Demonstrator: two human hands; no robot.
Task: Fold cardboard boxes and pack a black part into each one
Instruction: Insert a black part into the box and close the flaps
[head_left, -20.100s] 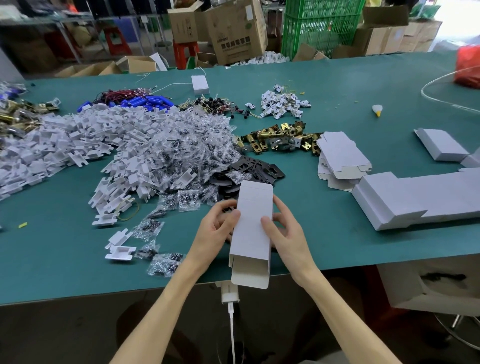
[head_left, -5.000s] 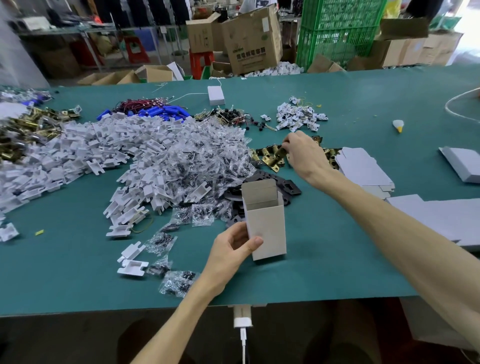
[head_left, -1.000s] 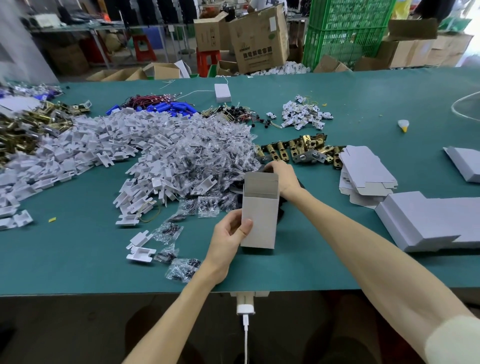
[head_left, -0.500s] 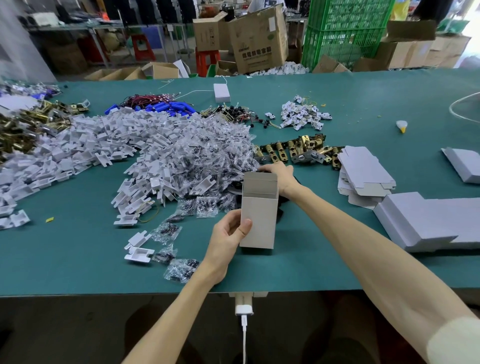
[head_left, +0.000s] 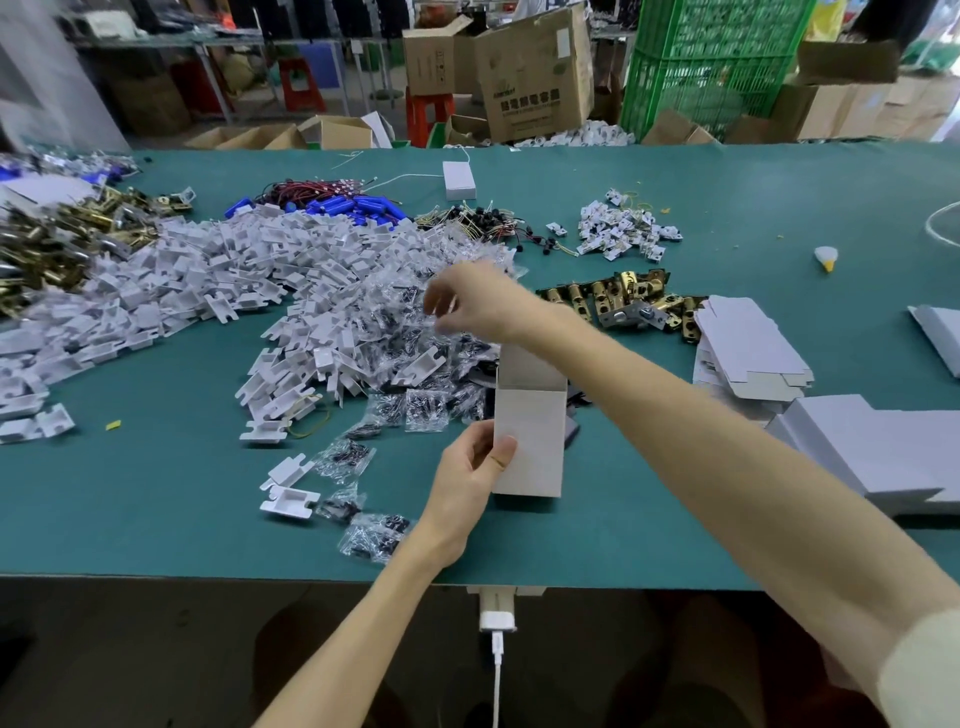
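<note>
Open-topped cardboard box (head_left: 530, 441) upright, gripped by left hand (head_left: 467, 480), contents hidden, right hand (head_left: 483, 304) blurred above bag pile (head_left: 384, 332), grip unclear

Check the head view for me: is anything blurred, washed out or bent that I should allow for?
Head view: the right hand is smeared by motion over the clear bags, so its grip cannot be read; the left hand and the white box are sharp; the upper right corner is washed out; the lower right corner looks stretched by the wide lens.
</note>
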